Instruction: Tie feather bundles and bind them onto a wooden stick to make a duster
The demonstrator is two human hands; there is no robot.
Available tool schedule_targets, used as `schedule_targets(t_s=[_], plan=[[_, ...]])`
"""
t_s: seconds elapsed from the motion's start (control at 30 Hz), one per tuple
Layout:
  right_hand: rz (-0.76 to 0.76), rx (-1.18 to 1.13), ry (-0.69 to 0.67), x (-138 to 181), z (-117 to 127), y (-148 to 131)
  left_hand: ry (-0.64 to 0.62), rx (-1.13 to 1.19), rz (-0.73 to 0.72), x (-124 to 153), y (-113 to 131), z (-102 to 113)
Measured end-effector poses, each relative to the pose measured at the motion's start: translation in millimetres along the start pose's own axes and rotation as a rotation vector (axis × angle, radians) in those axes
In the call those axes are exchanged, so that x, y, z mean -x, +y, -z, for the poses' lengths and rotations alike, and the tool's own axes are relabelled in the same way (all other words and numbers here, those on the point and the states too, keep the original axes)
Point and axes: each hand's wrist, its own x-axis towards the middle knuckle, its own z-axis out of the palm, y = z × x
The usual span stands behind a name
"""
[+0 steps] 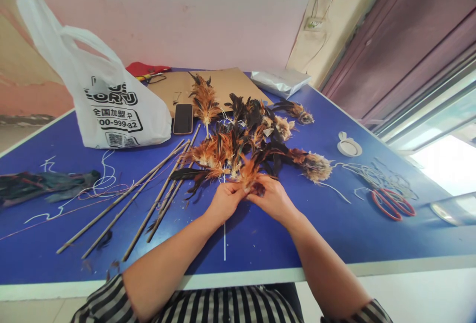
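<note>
Both my hands meet over the near middle of the blue table, with fingertips pinched on a small tuft of orange-brown feathers [248, 172]. My left hand [226, 200] closes on the tuft from the left, and my right hand [274, 198] grips it from the right. Just beyond lies a heap of brown and black feathers [219, 147]. One bundle with a fluffy tan base [316, 167] rests to the right. Below my left hand, a thin white stick [224, 243] points toward the table's front edge. The quill ends between my fingers are hidden.
Several thin wooden sticks [122, 206] lie left of my hands. Behind them stand a white plastic bag [119, 100] and a phone [183, 119]. Red-handled scissors [392, 205], tangled string [372, 177] and a roll of white tape [349, 145] lie right. Cardboard [230, 85] is at the back.
</note>
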Motion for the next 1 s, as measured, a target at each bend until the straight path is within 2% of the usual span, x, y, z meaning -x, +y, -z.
schedule_targets(t_s=[0.07, 0.2, 0.3, 0.43, 0.57, 0.8, 1.0], plan=[[0.019, -0.183, -0.05, 0, 4, 1, -0.018, -0.08, -0.081, 0, -2, 1], [-0.107, -0.515, -0.108, 4, 4, 3, -0.042, -0.186, -0.146, 2, -6, 2], [-0.153, -0.685, -0.096, 6, -4, 2, -0.028, -0.27, -0.169, 3, -9, 2], [-0.086, -0.574, 0.01, 5, -6, -4, -0.032, -0.395, -0.177, 2, -11, 3], [-0.049, -0.477, 0.003, 2, 2, -6, -0.046, -0.399, -0.216, 3, -9, 1], [-0.083, -0.446, -0.026, 0, 4, 0, 0.1, -0.428, -0.212, 6, -13, 0], [-0.079, -0.392, 0.087, 0, 1, -7, 0.083, -0.507, -0.3, 6, -6, 1]])
